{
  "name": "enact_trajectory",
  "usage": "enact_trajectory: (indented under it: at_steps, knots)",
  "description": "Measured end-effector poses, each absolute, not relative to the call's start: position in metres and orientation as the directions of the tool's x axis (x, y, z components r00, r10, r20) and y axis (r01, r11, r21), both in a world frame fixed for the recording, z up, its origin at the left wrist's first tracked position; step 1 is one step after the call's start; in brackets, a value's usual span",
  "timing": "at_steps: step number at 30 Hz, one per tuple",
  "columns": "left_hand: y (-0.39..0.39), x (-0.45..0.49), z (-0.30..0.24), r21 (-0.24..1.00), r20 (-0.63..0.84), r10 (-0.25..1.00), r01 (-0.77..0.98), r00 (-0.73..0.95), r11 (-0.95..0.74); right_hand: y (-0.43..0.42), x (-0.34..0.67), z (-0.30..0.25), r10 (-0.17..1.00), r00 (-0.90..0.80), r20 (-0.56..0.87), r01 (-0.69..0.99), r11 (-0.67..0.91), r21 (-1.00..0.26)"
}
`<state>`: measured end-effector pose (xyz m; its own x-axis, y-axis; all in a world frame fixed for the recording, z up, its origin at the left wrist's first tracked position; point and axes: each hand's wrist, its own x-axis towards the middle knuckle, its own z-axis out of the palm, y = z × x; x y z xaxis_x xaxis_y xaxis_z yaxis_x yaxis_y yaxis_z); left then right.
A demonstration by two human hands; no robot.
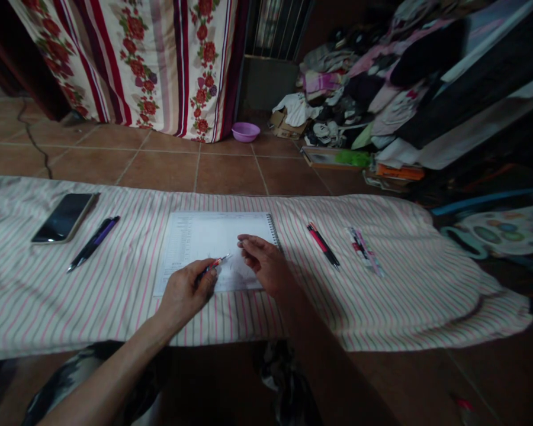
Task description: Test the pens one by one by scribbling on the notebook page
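Observation:
My left hand (189, 290) is closed around a slim red and dark pen (211, 266), its pale pointed end aimed to the right. Opposite it, my right hand (262, 260) has thumb and forefinger pinched together; whatever tiny thing may be between them is too small to make out. A short gap separates the hands. Both are over a spiral-bound notebook (213, 228), open at a white page with a printed column on its left side and a wire binding along the right edge.
The striped cloth (133, 302) also bears a phone (64, 218), dark and purple pens (93, 244) at left, red and black pens (323, 245), and a small clear packet of pens (364, 251) at right. Beyond are a purple basin (246, 132) and piled clothes (337, 83).

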<state>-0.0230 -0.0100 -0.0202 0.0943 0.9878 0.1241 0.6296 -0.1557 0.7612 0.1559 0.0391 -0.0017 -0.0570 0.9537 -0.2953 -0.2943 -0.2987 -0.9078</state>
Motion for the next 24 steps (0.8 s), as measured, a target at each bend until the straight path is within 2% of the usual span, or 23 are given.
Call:
enact_trajectory:
  at_steps: [4,11,24]
  knots:
    - [-0.0098,-0.0226,-0.0187,0.754,0.129,0.986,0.636,0.105,-0.166,0.0369,0.1548,0.0004,0.944,-0.08,-0.32,-0.288,-0.329,-0.899]
    - [-0.0099,-0.0213,-0.0158,0.754,0.129,0.987,0.637,0.098,-0.162,0.0346,0.1547,-0.0008,0.967,-0.101,-0.233,-0.14,-0.245,-0.959]
    - [-0.0099,-0.02,-0.0163,0.782,0.101,0.992,0.61,0.078,-0.128,0.0328,0.1468,0.0032,0.977,-0.085,-0.193,-0.101,-0.202,-0.974]
